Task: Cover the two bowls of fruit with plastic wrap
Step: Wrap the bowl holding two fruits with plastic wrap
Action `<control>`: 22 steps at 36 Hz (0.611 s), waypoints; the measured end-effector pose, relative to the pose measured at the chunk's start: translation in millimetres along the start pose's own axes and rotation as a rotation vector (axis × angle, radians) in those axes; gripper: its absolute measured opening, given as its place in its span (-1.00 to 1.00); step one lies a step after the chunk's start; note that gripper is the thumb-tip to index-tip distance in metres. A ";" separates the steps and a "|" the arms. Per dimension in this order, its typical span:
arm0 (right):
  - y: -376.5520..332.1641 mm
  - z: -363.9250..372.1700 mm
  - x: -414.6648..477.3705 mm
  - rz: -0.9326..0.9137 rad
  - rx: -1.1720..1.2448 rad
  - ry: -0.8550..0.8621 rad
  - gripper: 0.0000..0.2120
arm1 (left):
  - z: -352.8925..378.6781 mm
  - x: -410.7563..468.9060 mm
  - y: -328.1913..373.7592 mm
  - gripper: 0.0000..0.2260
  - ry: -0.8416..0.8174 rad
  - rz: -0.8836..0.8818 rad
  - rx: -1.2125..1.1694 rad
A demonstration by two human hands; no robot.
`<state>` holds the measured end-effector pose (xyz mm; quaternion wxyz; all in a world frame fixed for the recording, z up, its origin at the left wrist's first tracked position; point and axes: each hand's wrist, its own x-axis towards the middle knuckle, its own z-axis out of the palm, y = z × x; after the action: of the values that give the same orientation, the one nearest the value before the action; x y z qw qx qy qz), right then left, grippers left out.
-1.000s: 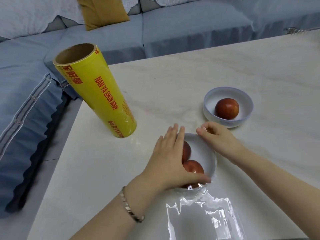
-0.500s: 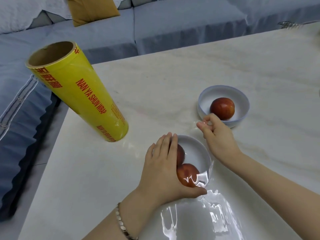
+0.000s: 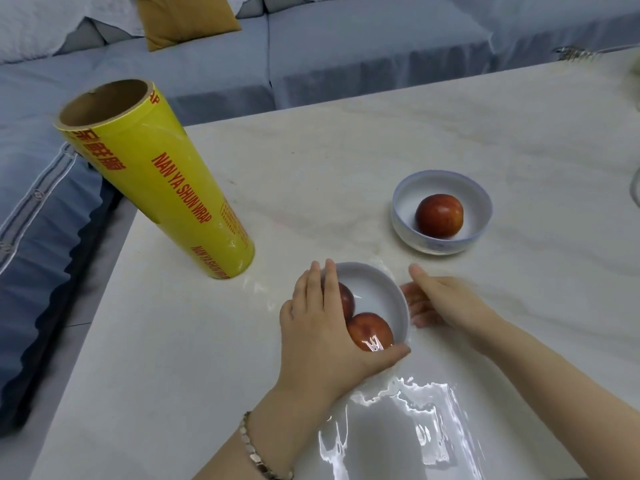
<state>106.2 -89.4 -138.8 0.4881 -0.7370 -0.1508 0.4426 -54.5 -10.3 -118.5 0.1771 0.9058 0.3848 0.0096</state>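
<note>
On the pale marble table (image 3: 381, 140), the near bowl (image 3: 375, 292) sits close to the front edge, a little right of the middle, with two red fruits (image 3: 370, 330) inside. A sheet of clear plastic wrap (image 3: 398, 420) lies over it; its loose, shiny end spreads across the table toward the front edge.

The left hand (image 3: 322, 337) lies flat and open over the bowl's left rim, fingers together and pointing toward the far edge, thumb stretched along the near rim, pressing the film against the bowl. A metal bracelet (image 3: 256, 452) circles that wrist. The right hand (image 3: 440, 301) rests on the table just beside the bowl's right side, open, with its fingers curled loosely toward the bowl wall; whether they pinch the film I cannot tell.

The second bowl (image 3: 442, 211) stands farther back and to the right, apart from both hands. It holds one red fruit (image 3: 439, 216).

A yellow roll of wrap (image 3: 159, 188) with red lettering stands on end near the table's left edge, its open cardboard core facing up. Beyond the far edge is a blue-grey sofa (image 3: 346, 46) with a mustard cushion (image 3: 183, 19).
</note>
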 end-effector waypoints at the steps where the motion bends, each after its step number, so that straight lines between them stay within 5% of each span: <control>1: 0.3 -0.4 -1.1 -0.004 -0.050 -0.045 -0.56 | 0.9 -1.4 2.4 0.18 0.015 -0.046 -0.015; 7: -9.7 7.3 2.3 0.005 -0.214 -0.170 -0.66 | -1.7 -1.5 8.1 0.20 -0.015 -0.121 0.038; 13: -11.8 12.2 7.9 -0.019 -0.171 -0.187 -0.75 | -21.9 21.3 -6.5 0.20 -0.228 0.252 0.155; 16: -11.3 13.1 7.7 -0.109 -0.220 -0.030 -0.73 | -16.1 24.5 -11.1 0.17 -0.232 0.295 0.179; 22: -30.3 20.0 1.6 -0.104 0.206 0.155 -0.76 | -10.5 24.2 -15.1 0.13 -0.177 0.297 0.182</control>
<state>97.5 -62.1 -116.4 0.5936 -0.7062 -0.1042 0.3716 -49.5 19.6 -116.5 0.1242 0.9622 0.2294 -0.0790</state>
